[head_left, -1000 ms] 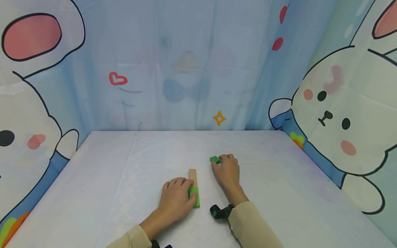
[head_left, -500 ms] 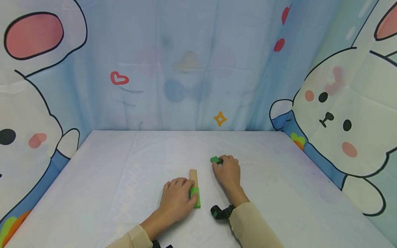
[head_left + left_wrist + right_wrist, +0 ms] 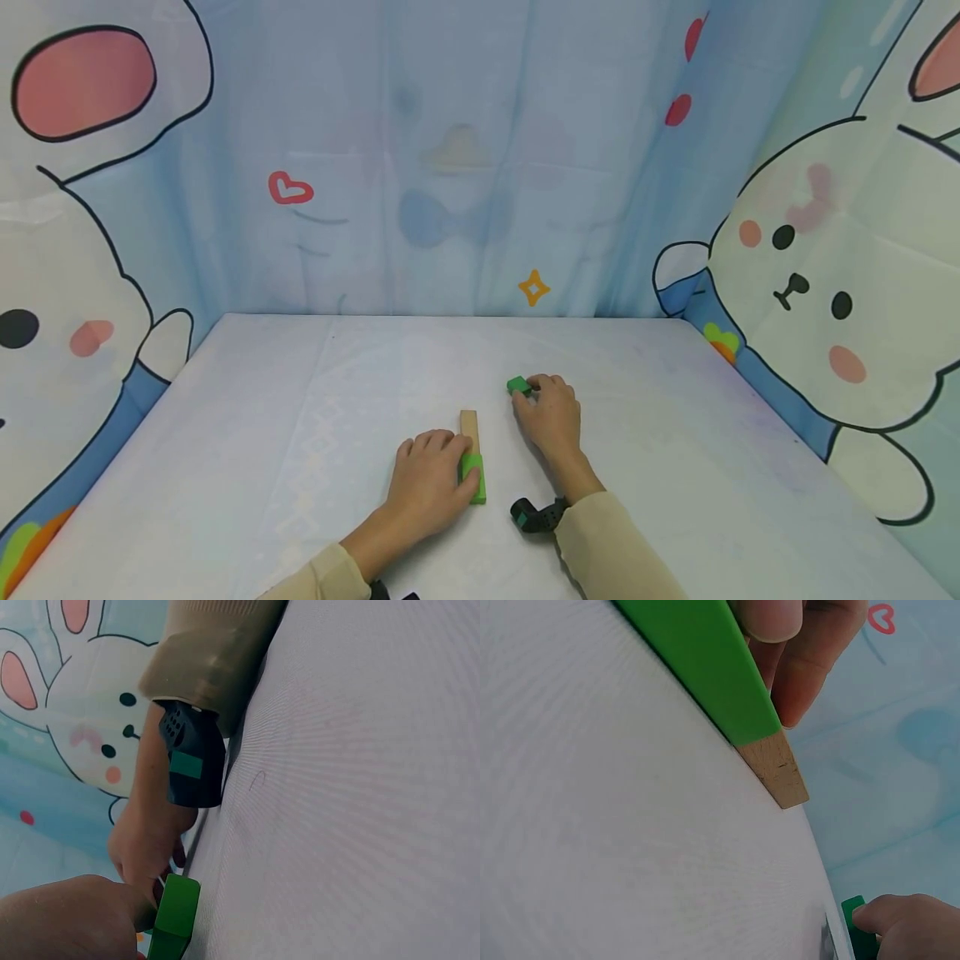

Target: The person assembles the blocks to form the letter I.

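On the white table, my left hand (image 3: 427, 483) holds a light green block (image 3: 477, 492) between thumb and fingers. A bare wooden length (image 3: 468, 427) extends from its far end; whether the two are one piece I cannot tell. In the right wrist view the green part (image 3: 712, 667) lies along the tabletop, with the wooden end (image 3: 776, 772) beyond it. Farther away and to the right, my right hand (image 3: 551, 412) pinches a small darker green block (image 3: 518, 385) by its right side. This block (image 3: 859, 930) also shows at the right wrist view's lower right, partly covered by the thumb.
A white cloth covers the table (image 3: 337, 375). Behind it hangs a blue curtain (image 3: 450, 167) printed with rabbits and hearts. A black wrist camera (image 3: 536, 515) sits at my right wrist, close to the tabletop.
Both hands stay nearly where they were, still holding the same blocks. The small dark green block has turned very slightly, and the head view has shifted a little.
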Action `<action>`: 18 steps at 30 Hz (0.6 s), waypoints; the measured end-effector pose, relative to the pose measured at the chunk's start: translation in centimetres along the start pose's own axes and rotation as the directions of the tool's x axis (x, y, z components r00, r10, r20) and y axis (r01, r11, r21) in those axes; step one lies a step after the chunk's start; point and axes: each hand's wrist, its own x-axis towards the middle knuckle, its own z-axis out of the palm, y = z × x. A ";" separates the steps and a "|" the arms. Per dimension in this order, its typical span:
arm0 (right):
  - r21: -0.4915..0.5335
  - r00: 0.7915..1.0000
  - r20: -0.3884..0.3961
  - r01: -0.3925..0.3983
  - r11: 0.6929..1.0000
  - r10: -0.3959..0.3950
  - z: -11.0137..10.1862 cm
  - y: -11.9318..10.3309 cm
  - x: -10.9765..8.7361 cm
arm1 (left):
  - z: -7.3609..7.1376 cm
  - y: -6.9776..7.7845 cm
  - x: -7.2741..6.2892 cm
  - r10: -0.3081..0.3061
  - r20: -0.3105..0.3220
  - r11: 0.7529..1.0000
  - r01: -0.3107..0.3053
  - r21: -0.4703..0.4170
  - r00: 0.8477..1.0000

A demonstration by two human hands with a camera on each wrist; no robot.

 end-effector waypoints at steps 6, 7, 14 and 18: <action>0.043 1.000 0.003 0.008 0.999 -0.008 -0.2 -0.3 -0.1 | -0.1 -0.1 -0.1 0.000 0.007 1.000 0.000 0.003 1.000; 0.047 1.000 0.004 0.009 0.999 -0.009 -0.2 -0.3 0.0 | -0.2 0.0 -0.1 -0.002 0.010 1.000 0.002 0.001 1.000; 0.027 1.000 0.026 0.000 1.000 0.000 -0.4 -0.6 0.0 | -0.4 0.2 0.0 -0.012 0.032 1.000 0.012 0.005 0.999; 0.025 0.999 0.035 0.000 1.000 -0.001 -0.5 -0.8 -0.1 | -0.5 0.3 -0.1 -0.003 0.026 1.000 0.003 0.012 1.000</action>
